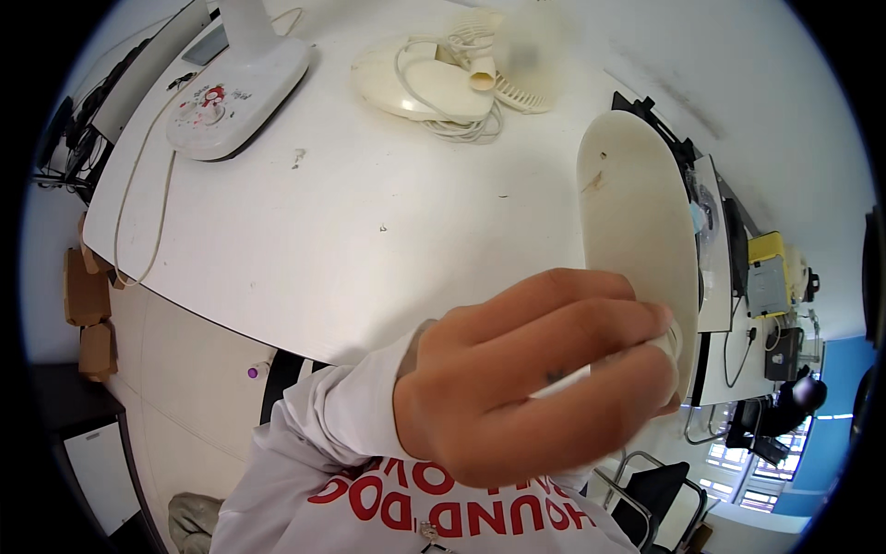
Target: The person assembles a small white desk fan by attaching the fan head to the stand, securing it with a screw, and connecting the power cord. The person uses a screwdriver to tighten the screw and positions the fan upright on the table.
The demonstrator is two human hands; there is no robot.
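Observation:
My left hand (535, 379) reaches in from the lower left in a white sleeve, with its back toward me. Its fingers are bent and closed at the near part of a long off-white panel (637, 203) with a rounded far end. That panel stands tilted at the table's right side and has a small hole and a brownish scuff near its top. By my fingertips a pale rounded part shows, mostly covered. Apart from possible bits of skin at the panel's lower edge, nothing of my right hand can be made out.
On the white table (341, 240) stand a white appliance base (240, 102) with a knob and a cream appliance (415, 83) wrapped in cord, beside a ribbed hose. A loose cable (138, 185) hangs over the left edge. Chairs (655, 499) and another desk are at the right.

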